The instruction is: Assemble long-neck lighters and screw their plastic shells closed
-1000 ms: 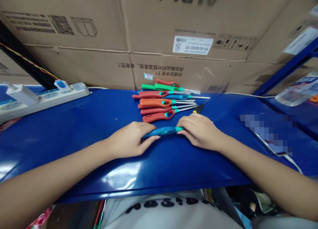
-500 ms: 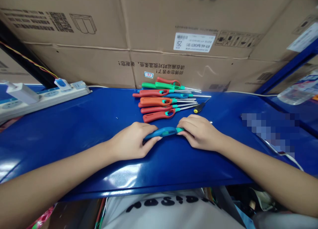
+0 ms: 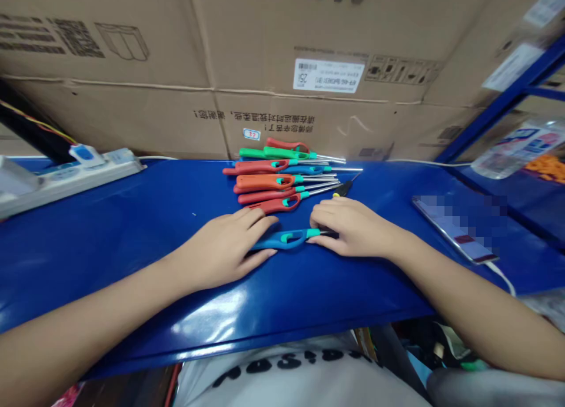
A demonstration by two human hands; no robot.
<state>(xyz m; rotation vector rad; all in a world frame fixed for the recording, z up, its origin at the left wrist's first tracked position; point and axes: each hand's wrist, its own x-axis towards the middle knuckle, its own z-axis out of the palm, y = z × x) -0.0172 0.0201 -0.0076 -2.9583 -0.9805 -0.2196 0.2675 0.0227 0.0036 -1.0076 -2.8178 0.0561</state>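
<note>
Blue BBQ lighter (image 3: 280, 240) held between L fingers (image 3: 263, 255) & R fingers (image 3: 322, 218).

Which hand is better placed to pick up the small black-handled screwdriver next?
Probably the right hand: it lies just below the small screwdriver, with nothing between them. The left hand sits farther away, at the grip of the blue utility lighter.

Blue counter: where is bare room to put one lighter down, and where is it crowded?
Bare blue surface lies between the power strip and the lighter pile, above the left hand. A smaller patch lies between the right hand and the phone. Crowded: the pile itself.
</note>
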